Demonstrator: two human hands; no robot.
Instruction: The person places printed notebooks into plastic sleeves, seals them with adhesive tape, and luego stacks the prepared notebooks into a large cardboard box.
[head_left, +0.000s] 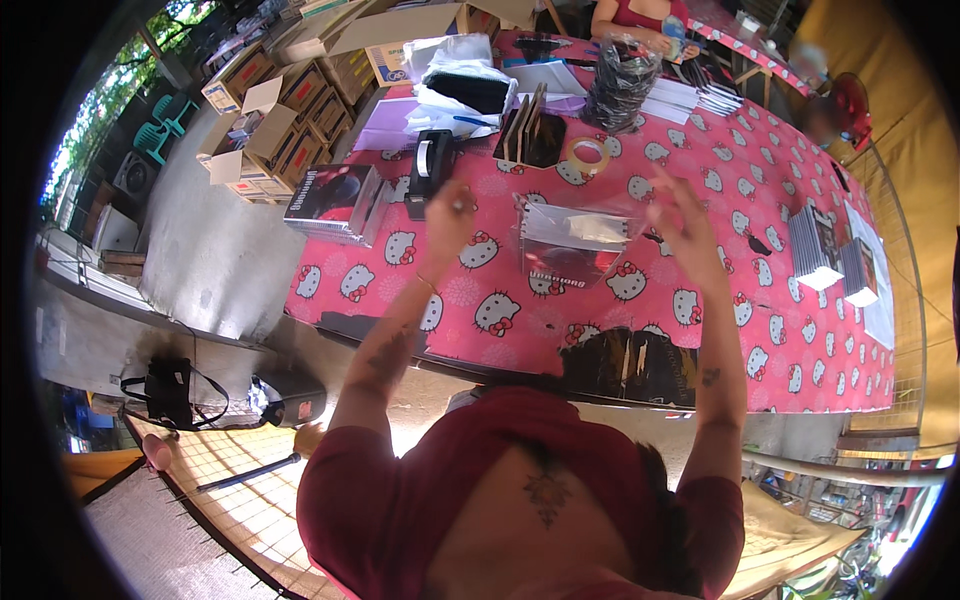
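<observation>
A clear plastic-wrapped packet [572, 240] with a white sheet and a dark printed front lies on the pink patterned tablecloth, between my two hands. My left hand [450, 218] is just in front of a black tape dispenser [424, 178], its fingers curled together; anything in them is too small to make out. To the right of the packet, my right hand [686, 228] is raised with its fingers apart, holding nothing. At the left table edge sits a plastic-wrapped stack of dark printed booklets [335, 203].
A tape roll [588, 155], brown upright dividers [530, 132] and a black plastic bundle [620, 85] stand farther back. Booklet stacks [816, 248] lie at the right. Cardboard boxes [290, 125] crowd the floor at the left. Across the table, another person [650, 20] handles something.
</observation>
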